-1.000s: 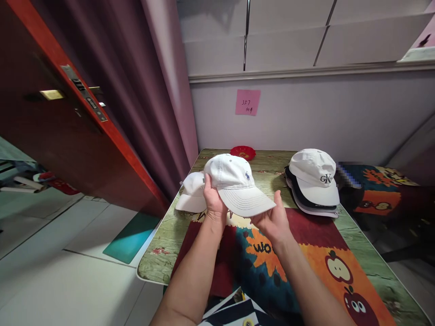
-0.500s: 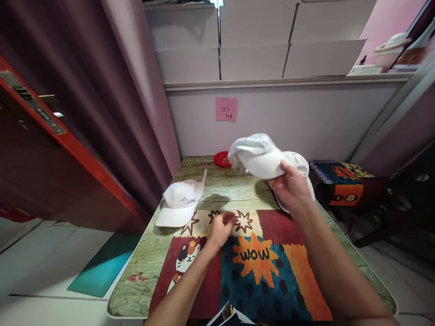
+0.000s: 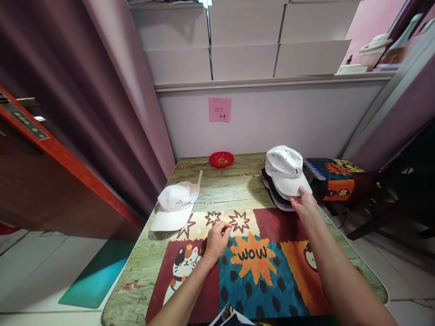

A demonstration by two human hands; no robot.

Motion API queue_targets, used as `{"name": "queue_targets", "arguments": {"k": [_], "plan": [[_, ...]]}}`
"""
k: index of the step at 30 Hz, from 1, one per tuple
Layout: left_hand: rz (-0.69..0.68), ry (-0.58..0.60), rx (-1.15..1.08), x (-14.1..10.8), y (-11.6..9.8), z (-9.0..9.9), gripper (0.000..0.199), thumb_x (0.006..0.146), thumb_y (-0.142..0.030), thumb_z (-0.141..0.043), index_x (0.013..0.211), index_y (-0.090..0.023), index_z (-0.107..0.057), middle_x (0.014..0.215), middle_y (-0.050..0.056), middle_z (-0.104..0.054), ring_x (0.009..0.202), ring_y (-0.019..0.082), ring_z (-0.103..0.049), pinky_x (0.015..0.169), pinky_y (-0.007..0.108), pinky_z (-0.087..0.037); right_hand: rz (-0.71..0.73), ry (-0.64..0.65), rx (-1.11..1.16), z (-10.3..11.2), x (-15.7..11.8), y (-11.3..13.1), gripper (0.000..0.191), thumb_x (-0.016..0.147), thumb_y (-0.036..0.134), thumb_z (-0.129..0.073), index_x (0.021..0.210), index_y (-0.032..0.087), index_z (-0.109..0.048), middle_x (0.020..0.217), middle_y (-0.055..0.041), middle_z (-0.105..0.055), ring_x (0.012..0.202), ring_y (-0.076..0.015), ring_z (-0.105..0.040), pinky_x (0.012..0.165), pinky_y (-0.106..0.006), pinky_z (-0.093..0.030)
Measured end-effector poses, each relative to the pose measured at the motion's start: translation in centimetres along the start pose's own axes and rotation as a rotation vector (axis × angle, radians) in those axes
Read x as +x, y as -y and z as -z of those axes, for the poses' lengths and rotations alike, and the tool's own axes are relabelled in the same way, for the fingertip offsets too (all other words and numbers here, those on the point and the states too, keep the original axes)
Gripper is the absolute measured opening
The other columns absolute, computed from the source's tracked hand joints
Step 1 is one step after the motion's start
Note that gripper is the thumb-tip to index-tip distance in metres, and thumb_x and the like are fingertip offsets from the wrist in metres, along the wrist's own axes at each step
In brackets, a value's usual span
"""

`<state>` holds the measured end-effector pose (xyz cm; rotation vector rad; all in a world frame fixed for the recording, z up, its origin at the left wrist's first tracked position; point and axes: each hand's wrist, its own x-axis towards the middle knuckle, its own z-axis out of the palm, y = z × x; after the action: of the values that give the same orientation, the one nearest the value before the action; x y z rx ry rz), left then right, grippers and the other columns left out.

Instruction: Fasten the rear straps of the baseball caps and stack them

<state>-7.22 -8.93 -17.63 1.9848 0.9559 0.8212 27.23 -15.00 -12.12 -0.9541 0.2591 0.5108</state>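
My right hand (image 3: 305, 203) pinches the brim of a white baseball cap (image 3: 284, 164) with a small dark logo. That cap rests on top of a stack at the table's right side, where a black cap (image 3: 274, 195) and a pale brim show beneath it. Above the patterned mat (image 3: 253, 290), my left hand (image 3: 217, 240) is curled with thumb and fingers together, and nothing shows in it. To its left lies another white cap (image 3: 175, 203) with a three-stripe logo, its strap sticking up at the back.
A red scalloped dish (image 3: 221, 159) sits at the back of the wood-patterned table (image 3: 234, 185). On the wall behind is a pink note (image 3: 219, 110). A curtain (image 3: 129, 90) hangs at left, and a smaller side table (image 3: 340, 188) stands at right.
My right hand has brought the white cap right and down from the air onto the stack. My left hand stays over the mat. The camera view has shifted slightly.
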Motion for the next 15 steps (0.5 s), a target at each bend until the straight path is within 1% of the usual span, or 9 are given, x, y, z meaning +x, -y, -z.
{"name": "queue_targets", "arguments": {"k": [2,5,7,8,10,13,15], "plan": [[-0.004,-0.003,0.000,0.0,0.0,0.0,0.019,0.087,-0.029,-0.056,0.080,-0.020,-0.072,0.081,0.004,-0.070,0.072,0.017,-0.062,0.069,0.029,-0.047,0.010,0.028,0.001,0.0,0.3,-0.1,0.019,0.091,0.009,-0.051,0.103,0.020,-0.061,0.119,-0.0057,-0.072,0.110,-0.0171,-0.071,0.099,-0.045,-0.056],[-0.018,-0.003,-0.008,-0.1,0.0,0.1,0.019,0.087,-0.029,-0.056,0.081,-0.021,-0.072,0.083,0.004,-0.071,0.078,0.019,-0.064,0.073,0.031,-0.048,0.044,0.113,0.038,-0.7,0.8,0.9,0.018,0.091,0.012,-0.054,0.105,0.020,-0.063,0.117,-0.0052,-0.073,0.110,-0.0175,-0.071,0.097,-0.043,-0.057],[-0.025,0.002,-0.013,-0.1,0.0,0.2,0.019,0.087,-0.029,-0.055,0.081,-0.020,-0.072,0.083,0.005,-0.071,0.079,0.020,-0.064,0.075,0.031,-0.049,0.088,0.163,0.086,-0.9,1.1,1.5,0.019,0.090,0.012,-0.057,0.106,0.019,-0.064,0.117,-0.0052,-0.073,0.110,-0.0183,-0.070,0.097,-0.044,-0.058],[-0.026,0.004,-0.014,-0.1,0.0,0.2,0.020,0.087,-0.029,-0.055,0.081,-0.020,-0.072,0.083,0.005,-0.070,0.080,0.020,-0.064,0.075,0.031,-0.049,0.113,0.168,0.097,-0.8,1.2,1.6,0.020,0.088,0.011,-0.059,0.106,0.019,-0.064,0.117,-0.0052,-0.073,0.110,-0.0187,-0.070,0.097,-0.044,-0.058],[-0.023,0.005,-0.013,-0.1,0.0,0.2,0.020,0.087,-0.029,-0.055,0.081,-0.020,-0.072,0.082,0.005,-0.070,0.078,0.019,-0.064,0.073,0.031,-0.048,0.150,0.103,0.043,-0.3,1.3,1.4,0.023,0.085,0.011,-0.061,0.106,0.018,-0.064,0.116,-0.0052,-0.072,0.108,-0.0195,-0.071,0.096,-0.045,-0.058],[-0.020,0.000,-0.012,0.0,0.0,0.2,0.020,0.087,-0.030,-0.055,0.081,-0.020,-0.072,0.081,0.004,-0.070,0.075,0.019,-0.063,0.070,0.030,-0.048,0.150,-0.058,-0.105,1.0,1.3,0.0,0.028,0.080,0.010,-0.061,0.108,0.017,-0.062,0.115,-0.0067,-0.072,0.106,-0.0229,-0.071,0.090,-0.049,-0.060],[-0.018,0.002,-0.014,0.0,0.0,0.2,0.020,0.087,-0.030,-0.056,0.081,-0.020,-0.072,0.082,0.004,-0.070,0.075,0.019,-0.063,0.071,0.030,-0.049,0.145,-0.103,-0.166,1.7,1.4,-0.9,0.031,0.078,0.011,-0.060,0.108,0.016,-0.061,0.111,-0.0073,-0.072,0.104,-0.0253,-0.072,0.087,-0.053,-0.061]]}}
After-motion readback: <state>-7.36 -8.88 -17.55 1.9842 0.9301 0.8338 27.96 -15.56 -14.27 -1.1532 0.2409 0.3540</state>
